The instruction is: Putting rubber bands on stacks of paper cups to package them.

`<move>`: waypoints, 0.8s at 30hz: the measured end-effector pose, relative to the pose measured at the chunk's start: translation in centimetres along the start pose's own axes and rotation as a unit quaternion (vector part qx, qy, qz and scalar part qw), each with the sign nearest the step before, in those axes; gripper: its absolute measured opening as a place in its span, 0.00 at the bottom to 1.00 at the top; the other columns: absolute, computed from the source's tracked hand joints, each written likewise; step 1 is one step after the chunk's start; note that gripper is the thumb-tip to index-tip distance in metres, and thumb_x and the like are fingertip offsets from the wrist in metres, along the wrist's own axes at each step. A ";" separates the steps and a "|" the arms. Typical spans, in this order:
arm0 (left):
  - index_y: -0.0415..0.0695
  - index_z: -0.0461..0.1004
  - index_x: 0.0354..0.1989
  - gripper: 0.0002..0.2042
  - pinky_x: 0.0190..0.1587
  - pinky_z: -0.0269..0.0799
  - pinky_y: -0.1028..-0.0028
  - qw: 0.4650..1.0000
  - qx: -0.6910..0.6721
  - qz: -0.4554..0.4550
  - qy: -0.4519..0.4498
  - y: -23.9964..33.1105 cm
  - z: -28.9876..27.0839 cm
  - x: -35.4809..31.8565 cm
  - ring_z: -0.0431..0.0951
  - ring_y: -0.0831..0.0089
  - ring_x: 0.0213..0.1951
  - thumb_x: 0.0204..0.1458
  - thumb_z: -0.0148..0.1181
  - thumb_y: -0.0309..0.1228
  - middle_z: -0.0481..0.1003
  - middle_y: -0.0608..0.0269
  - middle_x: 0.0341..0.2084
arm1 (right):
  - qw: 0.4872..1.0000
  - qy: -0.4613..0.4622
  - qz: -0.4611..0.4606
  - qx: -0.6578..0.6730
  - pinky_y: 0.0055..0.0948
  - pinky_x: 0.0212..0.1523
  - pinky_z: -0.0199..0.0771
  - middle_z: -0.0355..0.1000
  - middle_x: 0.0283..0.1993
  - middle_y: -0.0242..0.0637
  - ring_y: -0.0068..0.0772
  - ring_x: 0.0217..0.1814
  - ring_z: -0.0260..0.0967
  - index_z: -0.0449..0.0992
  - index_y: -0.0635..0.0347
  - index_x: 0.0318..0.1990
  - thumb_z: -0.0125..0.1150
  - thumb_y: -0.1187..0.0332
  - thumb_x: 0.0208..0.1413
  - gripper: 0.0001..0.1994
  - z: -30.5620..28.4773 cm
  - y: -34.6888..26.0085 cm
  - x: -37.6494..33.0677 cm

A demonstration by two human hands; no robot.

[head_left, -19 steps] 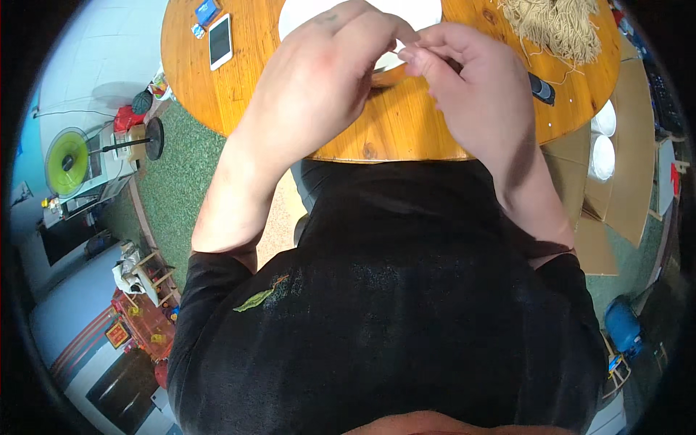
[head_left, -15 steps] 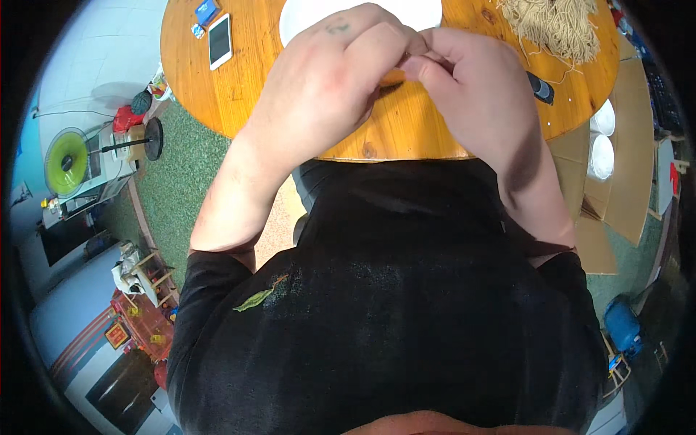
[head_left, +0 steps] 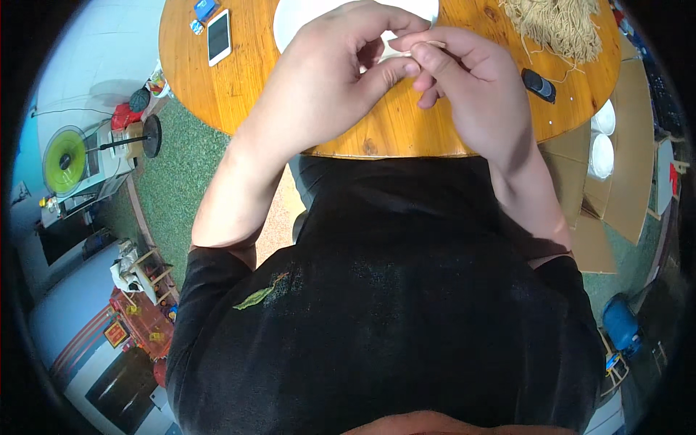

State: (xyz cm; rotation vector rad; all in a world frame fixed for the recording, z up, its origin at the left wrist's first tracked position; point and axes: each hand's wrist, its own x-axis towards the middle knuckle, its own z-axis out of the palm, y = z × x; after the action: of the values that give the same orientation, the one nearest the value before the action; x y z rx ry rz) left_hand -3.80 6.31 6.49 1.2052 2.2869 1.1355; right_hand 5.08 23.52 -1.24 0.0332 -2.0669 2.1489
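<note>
My two hands meet over the near part of a round wooden table [head_left: 217, 94], in front of a white plate [head_left: 286, 25]. The right hand [head_left: 486, 87] is closed, its thumb and index finger pinching a thin beige strand [head_left: 436, 44] of which only a short bit shows. My left hand [head_left: 330, 80] curves beside it, with a gap between thumb and index finger; its thumb tip is close to the right fingers. Whether any strand runs into the left fingers cannot be made out. A bundle of beige strings [head_left: 558, 29] lies to the right of the plate.
A white phone [head_left: 219, 38] and a small blue box [head_left: 206, 9] lie at the table's left. On the right is a small black object [head_left: 538, 85]. Flattened cardboard [head_left: 623, 159] lies right of the table; a green-bladed fan [head_left: 65, 161] stands at left.
My hands were pressed together half a second ago. The left hand has turned so its thumb shows, its fingers have spread, and the pinched strand has come into sight.
</note>
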 end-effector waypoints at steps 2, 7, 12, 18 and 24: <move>0.40 0.78 0.50 0.13 0.33 0.71 0.74 0.997 0.046 0.048 0.039 -0.9 0.8 -0.3 0.76 0.72 0.31 0.57 0.68 0.22 0.76 0.60 0.39 | 0.999 0.018 -0.015 0.036 0.18 0.36 0.76 0.80 0.40 0.31 0.17 0.38 0.74 0.83 0.63 0.53 0.57 0.68 0.73 0.12 0.4 0.5 -0.2; 0.41 0.79 0.48 0.11 0.26 0.65 0.76 0.993 0.041 0.054 0.093 -0.6 1.3 -0.3 0.71 0.76 0.25 0.56 0.68 0.21 0.74 0.61 0.34 | 0.977 0.109 -0.027 0.182 0.21 0.39 0.80 0.80 0.39 0.33 0.18 0.39 0.76 0.83 0.65 0.50 0.64 0.68 0.68 0.10 1.2 1.0 -0.8; 0.41 0.81 0.42 0.10 0.30 0.67 0.73 0.983 0.074 0.127 0.107 -0.8 1.2 -0.2 0.73 0.69 0.30 0.52 0.69 0.18 0.73 0.60 0.33 | 0.935 0.067 0.052 0.344 0.22 0.40 0.81 0.81 0.40 0.34 0.21 0.39 0.77 0.82 0.63 0.49 0.66 0.69 0.66 0.09 0.3 2.1 -0.5; 0.42 0.82 0.39 0.10 0.33 0.72 0.68 0.820 0.207 0.480 0.233 -6.2 1.9 2.1 0.77 0.61 0.33 0.47 0.72 0.20 0.72 0.57 0.31 | 0.947 0.074 0.050 0.309 0.21 0.42 0.79 0.79 0.44 0.34 0.21 0.41 0.76 0.78 0.66 0.55 0.61 0.72 0.69 0.11 0.0 2.0 -0.7; 0.42 0.81 0.38 0.10 0.28 0.74 0.65 0.903 0.323 0.260 0.110 -0.3 0.7 -0.4 0.77 0.62 0.28 0.48 0.73 0.27 0.72 0.59 0.30 | 0.978 0.118 0.028 0.171 0.24 0.44 0.80 0.78 0.42 0.39 0.25 0.42 0.77 0.71 0.68 0.58 0.65 0.80 0.61 0.18 0.5 -0.6 -0.5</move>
State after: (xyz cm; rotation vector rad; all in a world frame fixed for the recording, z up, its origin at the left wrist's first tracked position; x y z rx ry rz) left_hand -3.35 6.26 5.84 2.1305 2.7105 0.6722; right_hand 5.64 22.99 -0.69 -0.2306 -1.5736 2.3844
